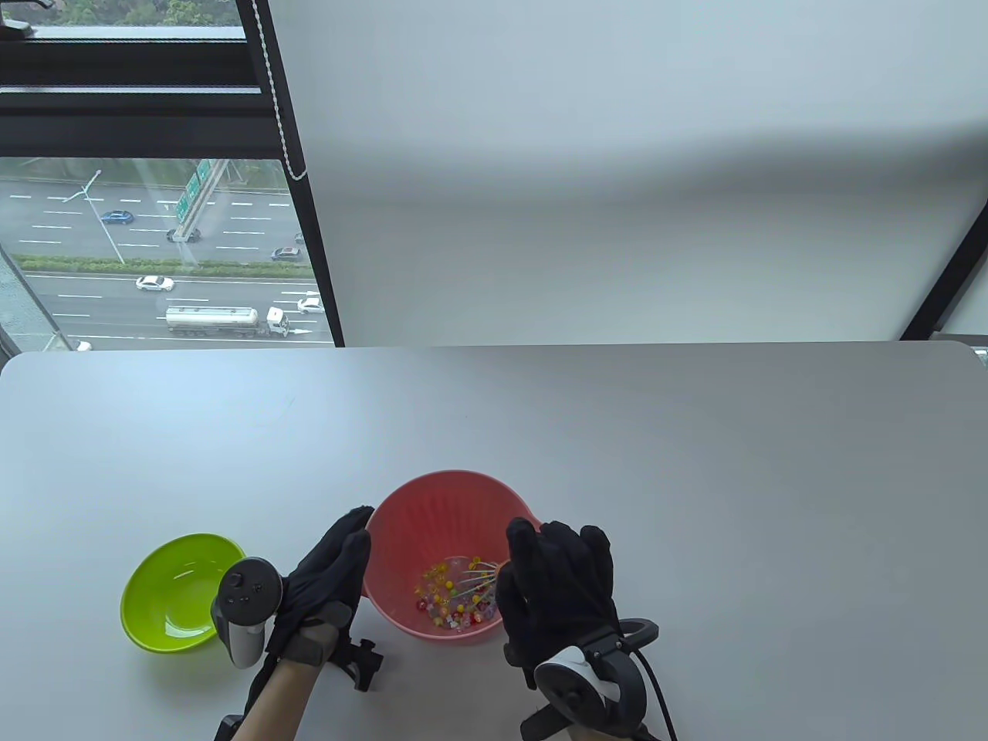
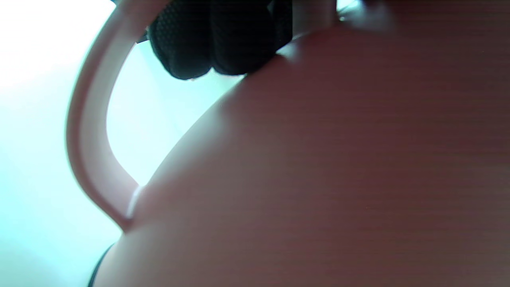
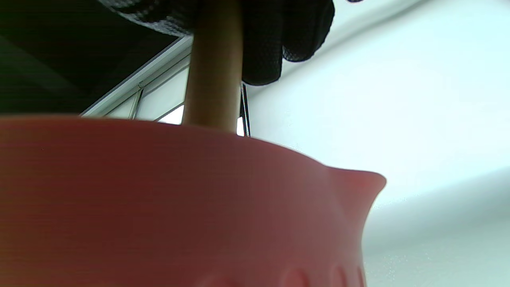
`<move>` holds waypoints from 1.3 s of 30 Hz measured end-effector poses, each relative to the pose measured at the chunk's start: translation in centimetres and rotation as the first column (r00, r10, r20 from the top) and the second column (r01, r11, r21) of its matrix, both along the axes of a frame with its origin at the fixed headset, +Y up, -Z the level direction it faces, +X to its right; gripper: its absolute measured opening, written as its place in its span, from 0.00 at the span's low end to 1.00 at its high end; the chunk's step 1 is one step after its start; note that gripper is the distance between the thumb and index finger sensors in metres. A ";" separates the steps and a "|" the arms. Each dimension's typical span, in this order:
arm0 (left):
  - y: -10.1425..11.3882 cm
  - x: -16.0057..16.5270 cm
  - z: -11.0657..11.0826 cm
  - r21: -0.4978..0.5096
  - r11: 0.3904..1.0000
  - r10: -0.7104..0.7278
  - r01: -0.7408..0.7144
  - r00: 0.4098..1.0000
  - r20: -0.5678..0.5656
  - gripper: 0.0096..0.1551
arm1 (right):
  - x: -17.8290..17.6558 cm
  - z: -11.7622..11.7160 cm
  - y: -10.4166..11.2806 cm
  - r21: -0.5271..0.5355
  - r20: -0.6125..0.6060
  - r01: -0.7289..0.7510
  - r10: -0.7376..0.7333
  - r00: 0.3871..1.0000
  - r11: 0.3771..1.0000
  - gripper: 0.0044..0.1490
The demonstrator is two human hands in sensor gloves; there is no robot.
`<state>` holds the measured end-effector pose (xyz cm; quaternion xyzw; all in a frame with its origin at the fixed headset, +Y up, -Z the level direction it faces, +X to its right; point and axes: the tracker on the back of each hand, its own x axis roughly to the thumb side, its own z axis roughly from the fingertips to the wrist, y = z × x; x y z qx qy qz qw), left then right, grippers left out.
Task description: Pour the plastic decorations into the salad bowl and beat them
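The pink salad bowl (image 1: 444, 509) stands near the table's front edge with several small coloured plastic decorations (image 1: 451, 602) on its bottom. My right hand (image 1: 556, 587) hangs over the bowl's right rim and grips the wooden handle of a whisk (image 3: 213, 79); the whisk's wires (image 1: 482, 573) reach down among the decorations. My left hand (image 1: 336, 567) lies against the bowl's left outer wall with its fingers (image 2: 215, 40) stretched along it, beside the bowl's loop handle (image 2: 87, 131). The bowl wall (image 3: 159, 199) fills much of both wrist views.
A lime green bowl (image 1: 181, 594) with nothing in it sits left of my left hand. The grey table (image 1: 617, 432) stretches back to a white wall, with a window at the far left.
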<state>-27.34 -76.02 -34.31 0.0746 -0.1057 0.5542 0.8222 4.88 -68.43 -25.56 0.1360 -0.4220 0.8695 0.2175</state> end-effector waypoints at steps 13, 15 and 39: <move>0.0 0.0 0.0 0.000 1.000 0.000 0.000 1.000 -0.002 0.37 | -1.7 -0.1 -1.1 -0.043 -0.052 -0.032 0.030 0.998 0.999 0.38; 0.0 0.0 0.0 0.000 1.000 0.000 0.000 1.000 -0.002 0.37 | -1.7 0.0 -1.1 -0.039 -0.052 -0.038 0.036 0.998 0.999 0.38; 0.0 0.0 -0.1 0.000 1.000 0.001 -0.001 1.000 -0.001 0.37 | 0.6 -0.2 0.2 0.012 0.028 -0.011 0.011 1.000 1.000 0.37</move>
